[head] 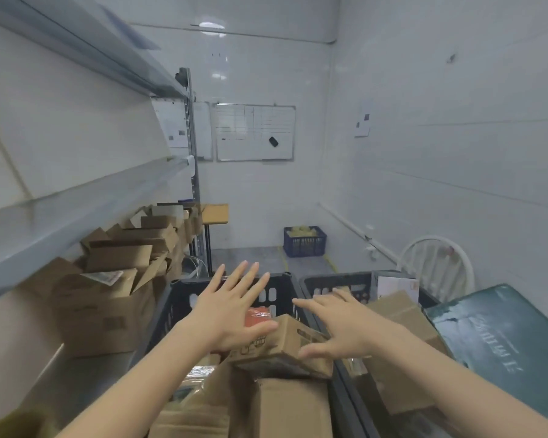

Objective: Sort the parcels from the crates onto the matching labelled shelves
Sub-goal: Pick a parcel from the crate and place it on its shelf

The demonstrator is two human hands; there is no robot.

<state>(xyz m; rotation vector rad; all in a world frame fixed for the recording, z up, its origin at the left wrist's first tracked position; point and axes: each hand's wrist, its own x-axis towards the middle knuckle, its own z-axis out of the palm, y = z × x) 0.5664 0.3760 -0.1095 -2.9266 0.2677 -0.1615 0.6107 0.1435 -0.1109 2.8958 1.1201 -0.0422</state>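
Left hand (234, 308) and right hand (339, 330), fingers spread and holding nothing, flank a small cardboard parcel (285, 346) atop the heap in the black crate (184, 298); a second crate (336, 279) stands just right. Boxes (114, 279) crowd the left shelf (86, 374).

lower shelf (86, 374): heaped cardboard boxes (108, 311) | floor (250, 257): blue crate (304, 241) near far wall (266, 197), white chair (437, 263) at right | black crates (184, 298): parcels (291, 403) piled inside
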